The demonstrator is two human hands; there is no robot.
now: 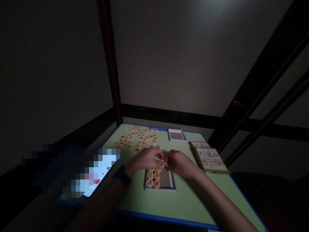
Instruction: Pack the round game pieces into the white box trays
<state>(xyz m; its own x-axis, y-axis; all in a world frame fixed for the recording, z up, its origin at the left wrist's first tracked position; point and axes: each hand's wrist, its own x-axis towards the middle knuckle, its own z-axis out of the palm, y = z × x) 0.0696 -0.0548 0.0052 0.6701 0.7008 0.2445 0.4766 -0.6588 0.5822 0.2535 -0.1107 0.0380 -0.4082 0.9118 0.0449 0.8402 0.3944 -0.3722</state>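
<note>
A shallow open box [166, 183] lies at the middle of the table, with round Chinese chess pieces [156, 176] in rows along its left side, red characters up. Over its far end my left hand [151, 158] is closed, thumb and fingers bent together; a white edge shows between them, and what they grip I cannot make out. My right hand [180, 162] pinches a Chinese chess piece [166, 164] at the box's far right. The two hands' fingertips are close together and hide the box's far end. The right part of the box shows its bare brown bottom.
Many loose pieces [142, 142] lie spread at the table's far left. A second shallow box [177, 135] stands at the back. Two printed box lids [212, 159] overlap at the right. A bright, blurred-out screen [103, 170] is at the left. Walls close in behind the green table [193, 206].
</note>
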